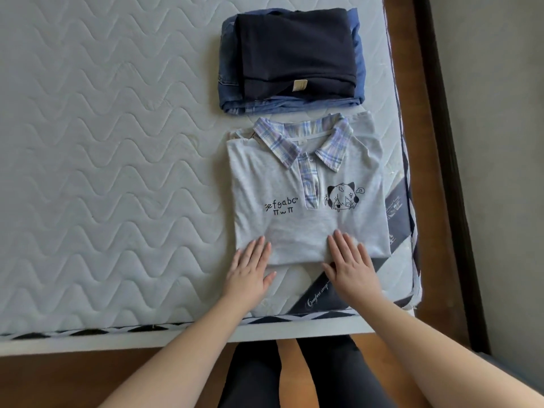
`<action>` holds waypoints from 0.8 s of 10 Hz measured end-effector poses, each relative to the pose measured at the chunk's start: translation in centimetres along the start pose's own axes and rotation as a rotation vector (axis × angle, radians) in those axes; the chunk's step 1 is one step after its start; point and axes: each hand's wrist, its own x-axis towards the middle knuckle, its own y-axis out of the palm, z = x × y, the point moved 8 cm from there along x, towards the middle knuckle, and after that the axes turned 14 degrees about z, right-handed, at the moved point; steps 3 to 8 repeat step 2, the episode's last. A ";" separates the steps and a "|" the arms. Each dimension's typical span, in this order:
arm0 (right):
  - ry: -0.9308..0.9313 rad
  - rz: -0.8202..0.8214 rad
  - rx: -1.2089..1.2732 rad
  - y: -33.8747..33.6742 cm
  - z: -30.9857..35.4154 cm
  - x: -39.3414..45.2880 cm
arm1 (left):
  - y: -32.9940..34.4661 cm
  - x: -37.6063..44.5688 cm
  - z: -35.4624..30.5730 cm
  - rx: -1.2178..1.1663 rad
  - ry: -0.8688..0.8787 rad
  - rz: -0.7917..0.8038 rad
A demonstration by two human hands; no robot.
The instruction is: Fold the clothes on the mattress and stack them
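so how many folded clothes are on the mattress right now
3 that show: a grey polo shirt under both hands at the near edge, and beyond it a black garment stacked on folded jeans. More could be hidden inside that stack.

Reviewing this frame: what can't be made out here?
Head view only:
- Stack: the dark garment covers the denim beneath; number of items unclear.
- Tan tag: too small to read.
- Grey polo shirt: folded-under sleeves and back hidden.
- Left hand and right hand cover the shirt's near edge.
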 end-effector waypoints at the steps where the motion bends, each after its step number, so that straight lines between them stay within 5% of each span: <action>1: 0.018 0.022 0.009 -1.7 0.8 -2.0 | -2.0 -1.8 0.7 -0.037 0.020 0.104; 2: 0.006 -0.098 0.043 -6.0 2.8 -4.7 | -6.8 -4.9 0.4 -0.031 0.046 0.012; 8: 0.006 -0.098 0.043 -6.0 2.8 -4.7 | -6.8 -4.9 0.4 -0.031 0.046 0.012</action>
